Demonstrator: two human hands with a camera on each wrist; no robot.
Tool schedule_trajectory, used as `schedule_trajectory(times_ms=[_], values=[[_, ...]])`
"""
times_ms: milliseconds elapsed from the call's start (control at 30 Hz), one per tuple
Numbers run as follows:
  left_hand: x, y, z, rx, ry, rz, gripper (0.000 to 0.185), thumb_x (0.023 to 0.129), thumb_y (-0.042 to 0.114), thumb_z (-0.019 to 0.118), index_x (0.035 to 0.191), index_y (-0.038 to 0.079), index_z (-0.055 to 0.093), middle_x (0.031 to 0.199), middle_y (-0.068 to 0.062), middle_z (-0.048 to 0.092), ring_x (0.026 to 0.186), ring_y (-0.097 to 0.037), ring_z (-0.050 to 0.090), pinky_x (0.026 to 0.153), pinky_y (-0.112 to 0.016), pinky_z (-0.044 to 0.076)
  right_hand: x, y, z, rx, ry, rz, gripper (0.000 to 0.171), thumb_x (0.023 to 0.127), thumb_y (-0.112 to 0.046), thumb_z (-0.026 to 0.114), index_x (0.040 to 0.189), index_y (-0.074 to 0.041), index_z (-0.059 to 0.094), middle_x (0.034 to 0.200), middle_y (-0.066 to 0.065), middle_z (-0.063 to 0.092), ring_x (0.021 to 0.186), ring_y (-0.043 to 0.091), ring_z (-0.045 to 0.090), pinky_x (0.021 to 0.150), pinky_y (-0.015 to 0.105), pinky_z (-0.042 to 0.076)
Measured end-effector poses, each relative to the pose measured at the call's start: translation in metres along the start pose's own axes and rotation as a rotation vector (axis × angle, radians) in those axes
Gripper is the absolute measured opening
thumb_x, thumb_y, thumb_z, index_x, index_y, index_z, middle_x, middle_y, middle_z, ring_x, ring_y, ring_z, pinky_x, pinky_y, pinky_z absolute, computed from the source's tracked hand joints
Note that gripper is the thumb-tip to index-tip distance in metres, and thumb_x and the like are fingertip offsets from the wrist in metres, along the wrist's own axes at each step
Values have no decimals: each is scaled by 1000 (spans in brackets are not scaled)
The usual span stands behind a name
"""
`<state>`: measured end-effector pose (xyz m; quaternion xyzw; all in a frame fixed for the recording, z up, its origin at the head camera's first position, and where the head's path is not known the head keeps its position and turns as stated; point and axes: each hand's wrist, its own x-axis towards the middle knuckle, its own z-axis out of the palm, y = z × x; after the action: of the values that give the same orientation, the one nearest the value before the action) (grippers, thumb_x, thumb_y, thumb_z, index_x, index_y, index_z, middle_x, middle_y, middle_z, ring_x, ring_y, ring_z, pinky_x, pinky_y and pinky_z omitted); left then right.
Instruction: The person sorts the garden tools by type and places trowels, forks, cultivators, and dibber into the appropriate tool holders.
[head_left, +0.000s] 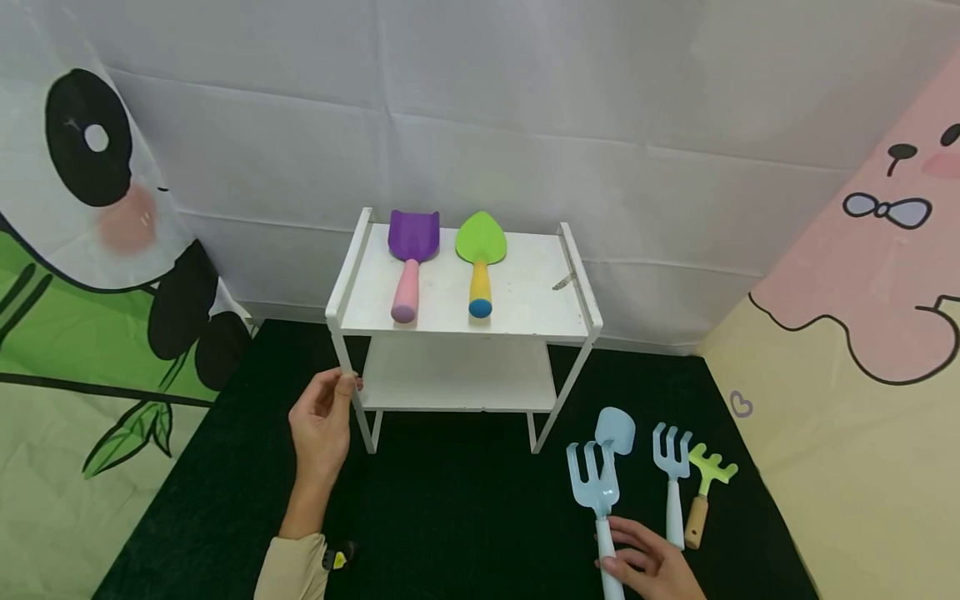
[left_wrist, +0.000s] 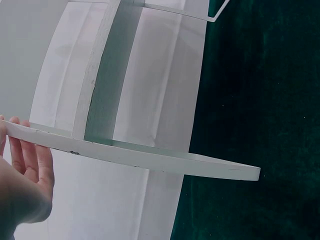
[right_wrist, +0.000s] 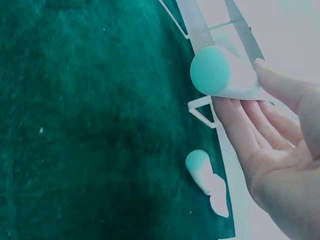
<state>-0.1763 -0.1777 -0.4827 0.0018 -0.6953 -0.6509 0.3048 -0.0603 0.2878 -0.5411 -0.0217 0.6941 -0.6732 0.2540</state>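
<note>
A white two-tier rack (head_left: pixel 525 296) stands on dark green cloth. On its top shelf lie a purple scoop with a pink handle (head_left: pixel 411 250) and a green trowel with a yellow and blue handle (head_left: pixel 480 254). My left hand (head_left: pixel 322 425) rests with straight fingers against the rack's front left post; in the left wrist view the fingers (left_wrist: pixel 27 157) lie behind the shelf edge (left_wrist: pixel 150 160). My right hand (head_left: pixel 648 567) pinches the handle of a light blue fork (head_left: pixel 592 487) near the cloth's front right. Thumb and fingers (right_wrist: pixel 250 125) hold the handle's round end (right_wrist: pixel 210 70).
Beside the fork lie a light blue spade (head_left: pixel 617 429), a second light blue fork (head_left: pixel 672 467) and a green rake with a wooden handle (head_left: pixel 711 471). Another pale handle end (right_wrist: pixel 200 167) rests on the cloth (head_left: pixel 450 517). Printed fabric walls enclose the left, back and right.
</note>
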Motion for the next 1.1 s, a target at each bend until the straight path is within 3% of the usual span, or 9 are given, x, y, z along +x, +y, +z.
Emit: schedule_trajectory(times_ms=[533,833,1100], values=[[0,-3,-1,13,-1,-6,22,106,12,57,112,-9,64,99,1,70,96,-11,68,95,-17,51,8,-29,25,-110,-119,-135,59,102,-6,62,150,13,33,139,25,52,114,21,67,95,35,57],[0,0,0,2,-2,-3,22,106,11,58,112,-8,65,100,-4,70,96,-12,68,94,-18,51,19,-51,38,-178,-127,-124,58,101,-11,65,151,7,39,135,25,56,111,22,69,87,32,59],[-1,-1,-1,4,-4,7,21,106,11,58,112,-8,65,99,-2,70,95,-11,68,95,-18,51,36,-63,49,-244,-124,-271,53,100,-7,66,146,8,45,137,33,53,107,21,70,92,32,58]])
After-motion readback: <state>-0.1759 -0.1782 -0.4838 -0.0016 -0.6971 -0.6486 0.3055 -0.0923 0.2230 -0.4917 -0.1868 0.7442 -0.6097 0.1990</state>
